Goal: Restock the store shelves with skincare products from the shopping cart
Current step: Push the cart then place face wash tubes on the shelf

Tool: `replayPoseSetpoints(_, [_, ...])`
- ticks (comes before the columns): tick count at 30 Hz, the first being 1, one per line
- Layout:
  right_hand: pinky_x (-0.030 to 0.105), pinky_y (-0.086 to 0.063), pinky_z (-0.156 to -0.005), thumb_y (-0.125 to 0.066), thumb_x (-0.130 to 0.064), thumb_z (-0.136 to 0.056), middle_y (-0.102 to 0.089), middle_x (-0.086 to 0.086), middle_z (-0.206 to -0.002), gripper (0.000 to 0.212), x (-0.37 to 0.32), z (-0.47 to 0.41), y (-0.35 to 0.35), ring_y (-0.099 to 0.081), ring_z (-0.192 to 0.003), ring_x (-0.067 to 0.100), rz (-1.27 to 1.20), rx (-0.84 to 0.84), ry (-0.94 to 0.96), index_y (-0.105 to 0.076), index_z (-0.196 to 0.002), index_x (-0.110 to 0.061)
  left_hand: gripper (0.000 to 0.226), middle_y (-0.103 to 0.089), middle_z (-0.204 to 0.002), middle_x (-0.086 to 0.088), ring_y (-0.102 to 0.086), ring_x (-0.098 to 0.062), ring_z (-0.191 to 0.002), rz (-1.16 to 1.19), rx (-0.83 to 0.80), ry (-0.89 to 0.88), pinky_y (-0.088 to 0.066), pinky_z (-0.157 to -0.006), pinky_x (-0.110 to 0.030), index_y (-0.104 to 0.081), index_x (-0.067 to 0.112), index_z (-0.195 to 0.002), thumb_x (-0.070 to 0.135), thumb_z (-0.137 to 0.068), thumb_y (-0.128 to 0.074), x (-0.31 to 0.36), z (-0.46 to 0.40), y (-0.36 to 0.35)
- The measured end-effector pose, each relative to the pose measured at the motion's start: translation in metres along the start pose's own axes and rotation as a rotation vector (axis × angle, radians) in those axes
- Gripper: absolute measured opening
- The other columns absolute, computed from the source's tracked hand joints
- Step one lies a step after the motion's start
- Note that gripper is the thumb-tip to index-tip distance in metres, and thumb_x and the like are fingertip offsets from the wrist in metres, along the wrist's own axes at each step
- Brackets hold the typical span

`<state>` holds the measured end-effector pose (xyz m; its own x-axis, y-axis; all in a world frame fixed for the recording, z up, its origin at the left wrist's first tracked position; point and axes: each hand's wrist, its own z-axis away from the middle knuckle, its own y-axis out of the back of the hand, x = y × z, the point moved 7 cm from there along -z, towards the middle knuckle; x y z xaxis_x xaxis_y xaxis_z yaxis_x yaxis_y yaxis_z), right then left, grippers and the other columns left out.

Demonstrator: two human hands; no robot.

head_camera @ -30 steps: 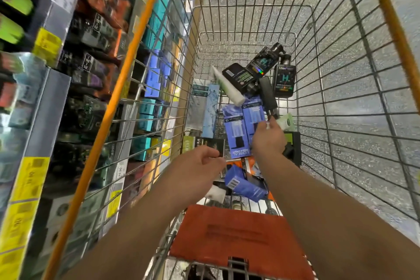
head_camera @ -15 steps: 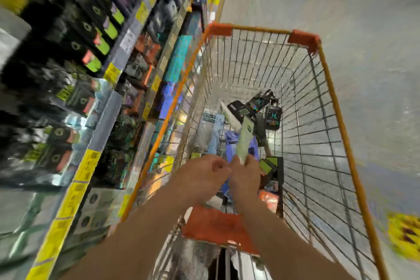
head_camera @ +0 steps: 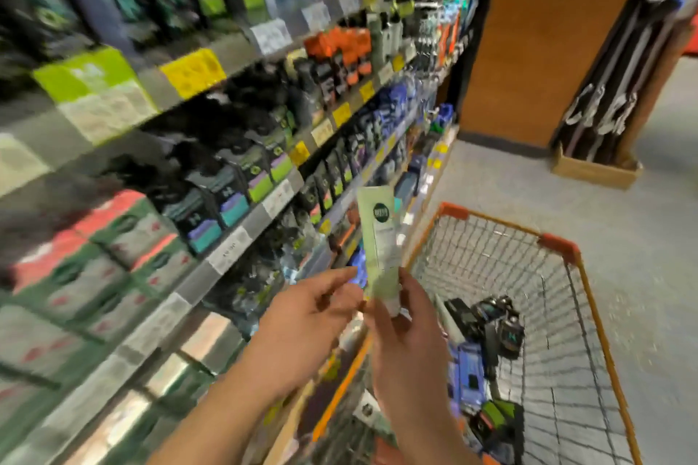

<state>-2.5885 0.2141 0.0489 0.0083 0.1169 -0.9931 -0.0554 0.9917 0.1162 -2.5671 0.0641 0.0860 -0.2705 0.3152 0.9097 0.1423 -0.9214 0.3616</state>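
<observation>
My right hand [head_camera: 406, 328] holds a pale green tube [head_camera: 379, 238] upright by its lower end, above the left rim of the orange wire shopping cart [head_camera: 589, 298]. The tube has a dark round logo near its top. My left hand [head_camera: 313, 310] is beside it on the left, fingers apart, fingertips close to the tube's base; contact is unclear. Inside the cart lie dark bottles [head_camera: 498, 325] and blue boxes [head_camera: 470, 374]. The store shelves [head_camera: 241, 238] run along the left, packed with dark, green and purple packages.
Yellow and white price tags line the shelf edges [head_camera: 192, 72]. An orange-brown pillar [head_camera: 547, 30] stands at the aisle end, with a cardboard box [head_camera: 596, 170] at its foot on the right. Grey floor lies to the right of the cart.
My right hand has lifted the pale green tube out of the cart to shelf height. My view has swung up and left from the cart's inside to the shelves. My left hand rose alongside.
</observation>
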Motion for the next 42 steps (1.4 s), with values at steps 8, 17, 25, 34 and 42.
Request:
replayPoseSetpoints(8, [0.005,-0.045,-0.083,-0.073,-0.018,-0.09,-0.067,-0.03,-0.115,0.061,-0.11,0.045,-0.097,-0.065,-0.104,-0.007,-0.018,-0.274,0.211,-0.055,-0.114,-0.07,0.019,-0.077,-0.09,0.012,-0.071,-0.009,-0.077,-0.017,0.332,-0.233,-0.055,-0.076,-0.031,-0.077,0.045,-0.098,0.028,-0.096,-0.069,0.063,0.089,0.137])
replayPoseSetpoints(17, [0.049,-0.049,-0.11,-0.074,-0.015,-0.077,-0.072,-0.005,-0.127,0.059,-0.172,0.105,-0.206,-0.066,-0.123,0.016,-0.196,-0.54,0.307,-0.062,-0.122,-0.051,0.014,-0.075,-0.084,0.021,-0.069,0.003,-0.075,-0.041,0.692,-0.244,-0.053,-0.073,-0.022,-0.076,0.042,-0.097,0.034,-0.086,-0.078,0.061,0.185,0.254])
replayPoseSetpoints(25, [0.032,-0.057,-0.089,-0.081,-0.037,-0.08,-0.07,-0.018,-0.112,0.044,-0.228,0.16,-0.266,-0.066,-0.105,0.005,0.015,-0.728,0.542,-0.063,-0.118,-0.05,0.014,-0.076,-0.087,0.021,-0.07,0.002,-0.08,-0.093,0.897,-0.217,-0.054,-0.074,-0.02,-0.077,0.043,-0.097,0.034,-0.086,-0.078,0.051,0.265,0.321])
replayPoseSetpoints(34, [0.013,-0.049,-0.064,-0.082,-0.028,-0.083,-0.067,-0.007,-0.105,0.05,-0.269,0.205,-0.323,-0.061,-0.075,-0.001,0.02,-0.884,0.602,-0.061,-0.128,-0.033,0.035,-0.076,-0.085,0.023,-0.07,0.003,-0.077,-0.134,1.048,-0.185,-0.06,-0.081,-0.035,-0.068,0.066,-0.103,0.034,-0.091,-0.072,0.043,0.317,0.358])
replayPoseSetpoints(42, [0.022,-0.056,-0.062,-0.084,-0.037,-0.074,-0.073,-0.01,-0.091,0.034,-0.314,0.231,-0.364,-0.069,-0.073,0.002,0.087,-0.864,0.686,-0.058,-0.096,-0.036,0.033,-0.066,-0.1,0.043,-0.061,0.022,-0.095,-0.102,1.244,-0.166,-0.044,-0.077,0.003,-0.07,0.045,-0.125,0.032,-0.095,-0.063,0.022,0.357,0.383])
